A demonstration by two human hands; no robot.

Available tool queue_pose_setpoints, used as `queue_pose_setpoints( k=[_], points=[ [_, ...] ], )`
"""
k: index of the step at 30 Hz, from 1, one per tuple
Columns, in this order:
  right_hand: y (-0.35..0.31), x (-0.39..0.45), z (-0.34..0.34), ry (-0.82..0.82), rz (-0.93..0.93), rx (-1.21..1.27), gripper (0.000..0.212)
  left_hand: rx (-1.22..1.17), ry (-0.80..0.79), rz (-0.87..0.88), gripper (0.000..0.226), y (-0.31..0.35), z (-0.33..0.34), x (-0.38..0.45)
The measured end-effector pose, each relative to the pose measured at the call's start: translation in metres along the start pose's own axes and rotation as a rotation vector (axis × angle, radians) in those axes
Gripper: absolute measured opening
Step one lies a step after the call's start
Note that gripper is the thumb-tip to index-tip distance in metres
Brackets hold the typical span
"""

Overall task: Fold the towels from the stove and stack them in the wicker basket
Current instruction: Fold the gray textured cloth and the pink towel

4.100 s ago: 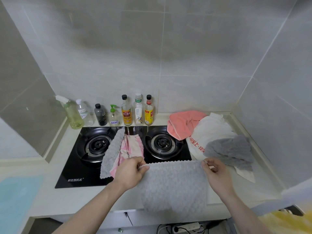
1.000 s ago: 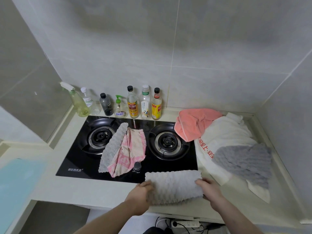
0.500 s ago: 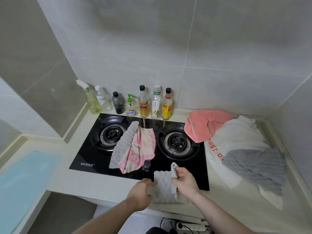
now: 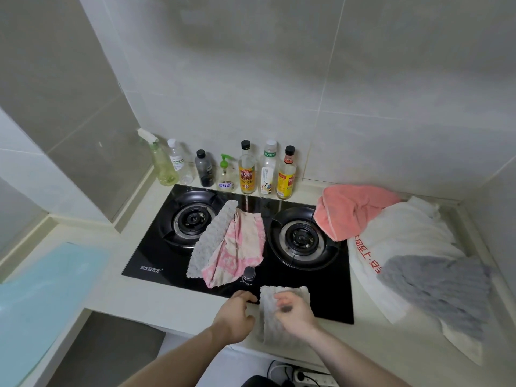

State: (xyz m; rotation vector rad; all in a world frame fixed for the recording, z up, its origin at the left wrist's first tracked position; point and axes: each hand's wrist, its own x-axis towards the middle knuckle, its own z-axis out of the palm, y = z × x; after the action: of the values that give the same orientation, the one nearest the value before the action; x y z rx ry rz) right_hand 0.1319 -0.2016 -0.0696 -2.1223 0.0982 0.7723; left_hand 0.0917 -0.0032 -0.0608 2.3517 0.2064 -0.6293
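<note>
Now folded grey towel [image 4: 290, 296], small rect., nubbly, under right hand [image 4: 293, 312].

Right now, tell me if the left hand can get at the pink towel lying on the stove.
Probably yes. The left hand rests beside the folded grey towel, and the pink towel lies just beyond it on the stove, with only a small knob nearby.

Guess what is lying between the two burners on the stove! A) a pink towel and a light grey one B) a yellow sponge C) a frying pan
A: the pink towel and the light grey towel lie side by side on the stove, between the burners.
</note>
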Motion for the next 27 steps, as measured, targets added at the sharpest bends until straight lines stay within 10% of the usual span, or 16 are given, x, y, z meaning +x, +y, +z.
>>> queue_pose_setpoints(
  k=[7,11,17,27],
  points=[
    [0.023,-0.003,-0.036,0.337,0.013,0.104,0.028,-0.185,0.005,-0.136,0.068,0.017,0.008,0.029],
    [0.037,0.008,-0.044,0.214,0.147,0.170,0.066,-0.345,-0.049,-0.216,0.080,0.029,0.009,0.038],
    [0.028,0.015,-0.046,0.106,0.257,0.367,0.053,-0.551,-0.079,-0.319,0.082,0.042,0.010,0.043],
    [0.025,0.013,-0.066,-0.057,0.201,0.395,0.012,-0.539,-0.063,-0.313,0.023,0.052,0.004,0.033]
  ],
)
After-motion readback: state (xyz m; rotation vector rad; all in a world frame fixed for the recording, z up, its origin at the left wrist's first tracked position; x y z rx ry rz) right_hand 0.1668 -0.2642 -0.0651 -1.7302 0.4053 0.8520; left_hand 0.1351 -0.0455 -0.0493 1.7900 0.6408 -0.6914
